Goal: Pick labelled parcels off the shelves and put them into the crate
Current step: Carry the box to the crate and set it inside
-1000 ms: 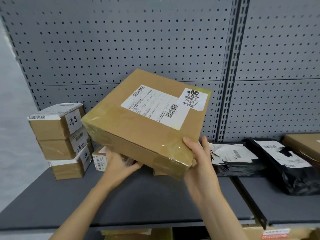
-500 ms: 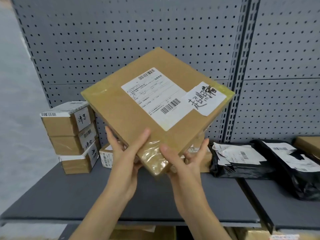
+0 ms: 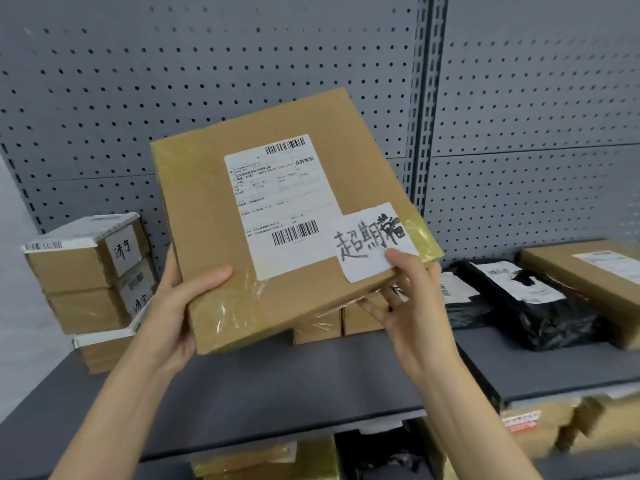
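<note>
While the flat cardboard parcel (image 3: 277, 216) tilts label-up above the grey shelf (image 3: 277, 386), the left hand (image 3: 173, 317) clamps its lower left corner and the right hand (image 3: 412, 306) pinches the lower right edge; small boxes (image 3: 90, 271), seemingly three, stack at left.

A grey pegboard back panel (image 3: 214, 71) filled the rear of the shelving, its rows of small round holes running across the whole width. A darker slotted upright (image 3: 427, 109) split it into two bays. Below ran a matte dark grey shelf (image 3: 277, 386), its front edge catching pale light. At far left a plain pale wall (image 3: 15, 271) showed, evenly lit.
</note>
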The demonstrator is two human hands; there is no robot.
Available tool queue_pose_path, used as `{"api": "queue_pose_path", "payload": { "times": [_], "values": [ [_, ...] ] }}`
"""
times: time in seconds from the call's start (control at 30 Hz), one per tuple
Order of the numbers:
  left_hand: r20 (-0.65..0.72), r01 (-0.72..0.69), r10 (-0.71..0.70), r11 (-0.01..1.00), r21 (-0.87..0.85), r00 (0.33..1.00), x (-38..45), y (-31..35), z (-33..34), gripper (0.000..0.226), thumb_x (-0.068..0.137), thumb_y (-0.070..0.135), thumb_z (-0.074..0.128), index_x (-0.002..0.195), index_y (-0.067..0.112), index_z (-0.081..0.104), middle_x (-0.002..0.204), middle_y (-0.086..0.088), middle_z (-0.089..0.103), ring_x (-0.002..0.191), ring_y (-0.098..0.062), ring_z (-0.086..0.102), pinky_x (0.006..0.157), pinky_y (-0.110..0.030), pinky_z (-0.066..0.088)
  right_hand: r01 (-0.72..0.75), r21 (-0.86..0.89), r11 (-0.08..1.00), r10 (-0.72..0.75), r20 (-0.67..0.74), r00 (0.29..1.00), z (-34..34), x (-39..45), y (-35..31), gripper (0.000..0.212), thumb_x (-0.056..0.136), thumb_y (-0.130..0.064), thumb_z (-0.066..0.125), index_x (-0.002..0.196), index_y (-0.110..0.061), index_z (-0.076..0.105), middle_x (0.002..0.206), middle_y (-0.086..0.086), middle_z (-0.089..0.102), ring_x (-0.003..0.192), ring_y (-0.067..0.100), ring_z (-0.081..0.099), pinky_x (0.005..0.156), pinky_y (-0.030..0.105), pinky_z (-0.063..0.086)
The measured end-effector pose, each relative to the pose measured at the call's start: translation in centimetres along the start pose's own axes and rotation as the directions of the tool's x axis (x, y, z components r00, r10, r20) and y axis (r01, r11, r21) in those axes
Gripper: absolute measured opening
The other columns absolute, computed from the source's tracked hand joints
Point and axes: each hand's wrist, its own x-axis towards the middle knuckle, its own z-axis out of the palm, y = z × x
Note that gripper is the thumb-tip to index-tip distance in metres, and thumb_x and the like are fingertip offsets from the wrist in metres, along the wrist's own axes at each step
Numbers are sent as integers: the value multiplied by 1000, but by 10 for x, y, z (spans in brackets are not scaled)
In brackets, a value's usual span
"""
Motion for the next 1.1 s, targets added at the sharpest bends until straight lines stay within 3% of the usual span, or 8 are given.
{"api": "queue_pose_path", "payload": {
  "times": [0.2,0.33,0.4,0.5,0.67,0.77,0.87,1.1],
  "values": [
    [188,79,-73,997,-24,979,17,-9,-4,58,60,15,72,112,37,61,109,3,70,89,-17,70,62,-30,57,15,-16,1000,-18,-168,986,-11,-36,-6,65,70,-32,65,130,-15,48,114,7,63,98,21,61,79,39,57],
    [313,129,-119,992,-12,942,17,-20,13,63,59,15,72,115,41,59,108,4,70,92,-17,70,63,-30,57,97,-167,981,-148,-329,933,-25,-76,-10,50,72,-36,64,118,-22,53,103,-9,71,99,10,66,88,31,50],
    [378,155,-143,988,0,915,13,-27,25,64,58,16,74,114,43,58,107,6,70,93,-16,69,62,-29,57,98,-323,941,-238,-427,872,-32,-98,-13,43,69,-43,65,108,-29,57,94,-19,71,91,-3,64,89,27,43],
    [492,183,-158,983,-3,856,2,-38,49,61,63,20,73,116,47,56,109,10,70,94,-12,68,62,-25,56,70,-500,863,-365,-522,771,-44,-134,-26,43,64,-47,69,105,-38,60,99,-15,69,91,2,65,76,27,47],
    [682,197,-157,980,20,714,-26,-52,114,71,69,24,72,128,51,44,119,14,64,105,-11,64,75,-31,52,22,-746,665,-582,-500,641,-68,-198,-63,52,67,-37,81,108,-52,53,99,-30,66,90,-8,63,67,11,51],
    [770,182,-136,983,27,624,-56,-60,163,76,68,26,76,129,53,41,115,20,64,102,-7,64,72,-26,53,-33,-789,614,-650,-529,546,-90,-241,-87,61,64,-36,83,113,-52,49,103,-22,67,90,-7,64,70,11,51],
    [836,144,-123,988,53,535,-95,-64,214,74,63,37,73,128,55,42,112,24,64,99,-1,64,69,-21,55,-131,-803,581,-696,-574,430,-112,-287,-111,85,54,-48,83,130,-41,44,116,-18,62,102,0,62,88,28,53],
    [945,-183,-17,980,81,327,-220,-62,345,71,58,65,73,120,57,40,105,39,58,97,15,56,77,-19,46,-338,-761,554,-768,-624,145,-166,-418,-177,96,50,-53,81,135,-36,39,117,-23,56,110,-2,56,93,30,47]
  ]
}}
